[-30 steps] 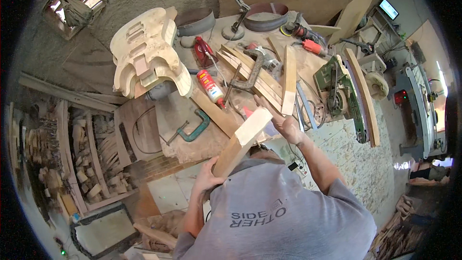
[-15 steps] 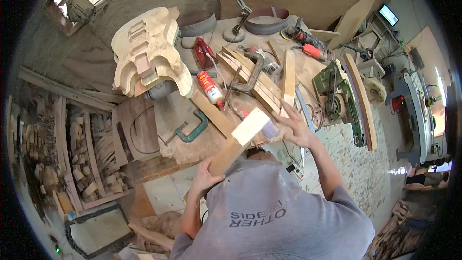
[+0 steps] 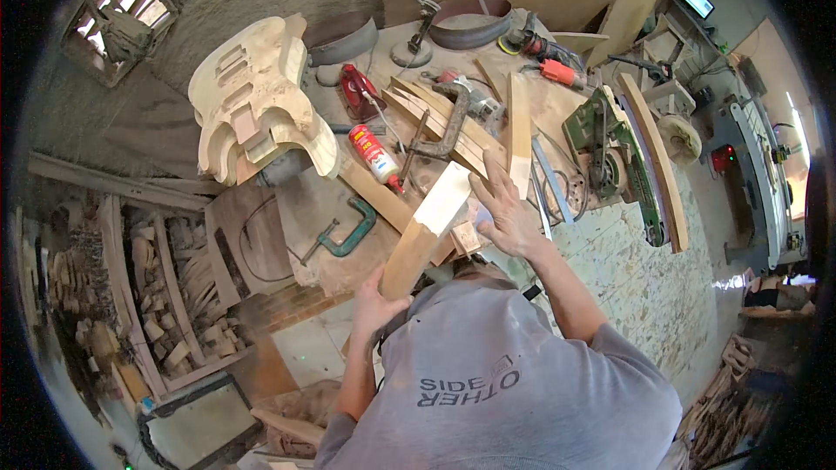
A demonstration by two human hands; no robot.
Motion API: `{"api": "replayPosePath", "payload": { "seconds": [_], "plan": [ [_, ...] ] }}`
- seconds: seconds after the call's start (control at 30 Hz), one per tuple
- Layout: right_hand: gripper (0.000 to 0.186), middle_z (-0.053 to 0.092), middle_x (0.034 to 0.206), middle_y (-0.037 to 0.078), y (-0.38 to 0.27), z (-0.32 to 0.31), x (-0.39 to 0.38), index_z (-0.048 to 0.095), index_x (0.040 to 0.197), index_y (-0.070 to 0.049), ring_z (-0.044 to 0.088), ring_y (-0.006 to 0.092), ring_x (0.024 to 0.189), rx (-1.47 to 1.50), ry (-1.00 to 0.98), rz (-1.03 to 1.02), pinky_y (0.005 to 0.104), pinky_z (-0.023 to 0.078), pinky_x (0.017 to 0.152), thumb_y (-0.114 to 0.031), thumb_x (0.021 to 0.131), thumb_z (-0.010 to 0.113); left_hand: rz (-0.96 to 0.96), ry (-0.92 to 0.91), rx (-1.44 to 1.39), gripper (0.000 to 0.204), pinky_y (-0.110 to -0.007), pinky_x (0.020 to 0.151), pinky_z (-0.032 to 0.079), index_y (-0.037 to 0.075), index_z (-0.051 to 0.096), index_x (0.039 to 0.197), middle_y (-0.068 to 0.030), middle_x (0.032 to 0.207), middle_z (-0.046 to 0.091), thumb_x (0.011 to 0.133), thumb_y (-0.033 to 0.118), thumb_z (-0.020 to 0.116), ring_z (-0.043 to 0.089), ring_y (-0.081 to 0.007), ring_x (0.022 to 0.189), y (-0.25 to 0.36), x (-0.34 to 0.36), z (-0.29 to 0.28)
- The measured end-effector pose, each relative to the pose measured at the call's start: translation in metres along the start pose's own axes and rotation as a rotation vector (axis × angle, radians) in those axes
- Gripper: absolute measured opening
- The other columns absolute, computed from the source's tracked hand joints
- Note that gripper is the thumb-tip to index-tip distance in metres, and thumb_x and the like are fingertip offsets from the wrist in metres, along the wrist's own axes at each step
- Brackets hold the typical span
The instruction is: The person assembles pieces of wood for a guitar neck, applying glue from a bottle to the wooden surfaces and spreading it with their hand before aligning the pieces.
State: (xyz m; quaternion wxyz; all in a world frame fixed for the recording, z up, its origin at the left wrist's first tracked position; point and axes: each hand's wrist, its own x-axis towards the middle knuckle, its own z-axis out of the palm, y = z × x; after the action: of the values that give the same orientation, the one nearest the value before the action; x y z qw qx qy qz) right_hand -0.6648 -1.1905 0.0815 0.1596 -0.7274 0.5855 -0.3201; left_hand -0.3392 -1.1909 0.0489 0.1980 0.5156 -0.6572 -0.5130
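Observation:
My left hand [image 3: 376, 303] is wrapped round the lower end of a wooden bar [image 3: 411, 254], which slants up and to the right over the workbench's near edge. Its upper end looks bright white. My right hand [image 3: 514, 219] is beside that end with fingers stretched out; whether the fingertips touch the bar I cannot tell. Just beyond lie long wooden strips [image 3: 477, 141] with a dark metal C-clamp [image 3: 455, 126] on them. A separate light strip [image 3: 519, 130] lies above my right hand. Left of the bar are a red and white bottle [image 3: 374, 155] and a green C-clamp [image 3: 350, 231].
Pale guitar bodies [image 3: 252, 91] are stacked at the bench's far left. A red clothes iron [image 3: 359, 91], a desk lamp [image 3: 411, 52] and an angle grinder [image 3: 475, 97] lie farther back. A green belt sander [image 3: 605, 144] stands on the right. Wood offcuts fill shelves [image 3: 161, 296] at left.
My right hand has moved from the light strip on the bench to beside the bar's bright end. The bar, still in my left hand, is raised slightly and tilted more upright.

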Motion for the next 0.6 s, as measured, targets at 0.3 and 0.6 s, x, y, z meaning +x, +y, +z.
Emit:
{"api": "replayPosePath", "payload": {
  "seconds": [0.3, 0.6],
  "plan": [
    [0.072, 0.004, 0.166, 0.019, 0.016, 0.002, -0.031, 0.037, 0.154, -0.024, 0.026, 0.0480, 0.142, -0.097, -0.093, 0.181, 0.0559, 0.026, 0.115, -0.049, 0.089, 0.057, 0.035, 0.189, 0.021, 0.065, -0.039, 0.087, 0.053, 0.001, 0.063, 0.122, -0.0156, 0.104, 0.071, 0.061, 0.016, 0.079, 0.068, -0.0310, 0.097, 0.005, -0.004, -0.007],
    [0.071, 0.051, 0.119, 0.019, -0.024, 0.015, 0.003, 0.041, 0.151, -0.017, 0.054, 0.0344, 0.102, -0.023, -0.211, 0.066, 0.0443, 0.044, 0.090, -0.042, 0.088, 0.060, 0.070, 0.189, 0.123, 0.065, -0.038, 0.087, 0.053, 0.003, 0.062, 0.123, -0.0152, 0.104, 0.071, 0.062, 0.017, 0.080, 0.069, -0.0296, 0.097, 0.017, 0.012, 0.004]
  ]
}}
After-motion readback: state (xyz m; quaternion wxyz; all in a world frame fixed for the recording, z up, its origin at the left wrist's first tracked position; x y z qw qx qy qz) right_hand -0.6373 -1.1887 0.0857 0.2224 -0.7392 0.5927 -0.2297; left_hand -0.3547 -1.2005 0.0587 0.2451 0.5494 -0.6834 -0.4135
